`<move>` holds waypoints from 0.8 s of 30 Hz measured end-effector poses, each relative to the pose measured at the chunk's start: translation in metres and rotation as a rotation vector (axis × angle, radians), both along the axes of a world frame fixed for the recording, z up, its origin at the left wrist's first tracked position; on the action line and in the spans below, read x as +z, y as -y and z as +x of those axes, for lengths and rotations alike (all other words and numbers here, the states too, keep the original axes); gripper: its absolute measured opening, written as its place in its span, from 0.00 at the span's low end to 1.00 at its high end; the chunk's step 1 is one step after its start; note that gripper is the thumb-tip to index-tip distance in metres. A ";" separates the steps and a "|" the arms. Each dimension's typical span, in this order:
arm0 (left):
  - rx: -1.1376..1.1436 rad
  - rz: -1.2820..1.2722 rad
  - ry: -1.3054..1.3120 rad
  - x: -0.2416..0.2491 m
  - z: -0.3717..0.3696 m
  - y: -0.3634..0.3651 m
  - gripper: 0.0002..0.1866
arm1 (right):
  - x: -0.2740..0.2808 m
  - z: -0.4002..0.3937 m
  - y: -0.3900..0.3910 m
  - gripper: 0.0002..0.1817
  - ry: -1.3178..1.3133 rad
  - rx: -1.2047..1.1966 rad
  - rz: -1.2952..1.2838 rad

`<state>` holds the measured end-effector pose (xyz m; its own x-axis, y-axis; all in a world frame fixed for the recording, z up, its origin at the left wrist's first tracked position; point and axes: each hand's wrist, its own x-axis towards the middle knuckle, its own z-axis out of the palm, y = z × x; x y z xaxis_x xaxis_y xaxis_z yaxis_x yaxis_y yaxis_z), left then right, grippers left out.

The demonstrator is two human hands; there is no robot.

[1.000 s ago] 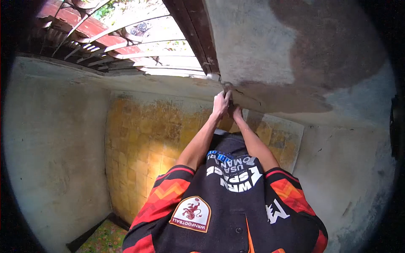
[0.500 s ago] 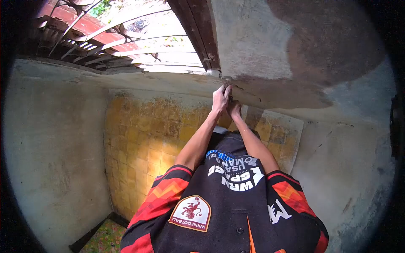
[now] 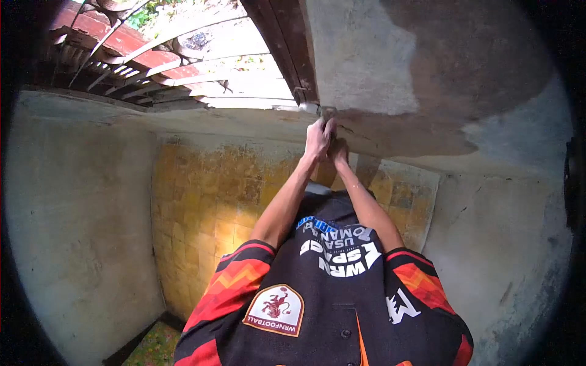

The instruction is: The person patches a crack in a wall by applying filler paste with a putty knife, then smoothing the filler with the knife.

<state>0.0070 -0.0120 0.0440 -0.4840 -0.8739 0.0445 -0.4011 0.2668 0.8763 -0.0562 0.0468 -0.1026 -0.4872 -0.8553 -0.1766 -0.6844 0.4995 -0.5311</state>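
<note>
My left hand (image 3: 317, 140) is closed around a small scraper-like tool, up against the wall just below the window frame's lower corner. The tool's flat grey end (image 3: 328, 112) shows above my fingers and is slightly blurred; its handle is hidden in my grip. Right beside and a little lower, my right hand (image 3: 338, 152) is closed against the left one. Its fingers are mostly hidden, and it seems to grip the same tool. Both forearms stretch upward from my body. The wall (image 3: 378, 131) by the hands has a dark patch and a crack.
A window with curved metal bars (image 3: 201, 58) and a dark wooden frame (image 3: 287, 49) opens at the upper left. Yellow tiles (image 3: 207, 201) cover the floor below. Plain walls (image 3: 79, 213) stand at both sides, and a flowered floor covering (image 3: 152, 348) shows at lower left.
Both hands have shifted slightly up and left, staying together. The grey end of the tool sits a little higher, at the window's corner.
</note>
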 end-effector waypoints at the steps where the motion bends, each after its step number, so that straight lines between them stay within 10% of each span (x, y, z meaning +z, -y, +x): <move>1: -0.019 0.029 -0.060 0.002 0.002 0.001 0.21 | -0.001 -0.001 0.002 0.23 -0.003 0.062 0.074; 7: -0.017 0.052 0.042 -0.036 0.003 -0.002 0.21 | -0.016 0.002 -0.011 0.30 0.114 0.072 0.141; 10: -0.013 0.109 0.022 -0.017 0.008 -0.010 0.22 | -0.059 0.017 -0.014 0.29 -0.054 -0.047 -0.497; 14: -0.034 0.125 0.042 -0.027 0.000 -0.013 0.21 | 0.017 0.003 -0.026 0.27 0.080 0.061 0.248; 24: -0.033 0.089 -0.068 -0.010 0.005 -0.008 0.18 | 0.011 0.005 -0.015 0.15 -0.022 -0.092 -0.120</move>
<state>0.0121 -0.0042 0.0343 -0.5108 -0.8597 0.0016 -0.3318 0.1988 0.9221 -0.0510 0.0618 -0.0915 -0.5673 -0.8210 -0.0643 -0.6506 0.4947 -0.5762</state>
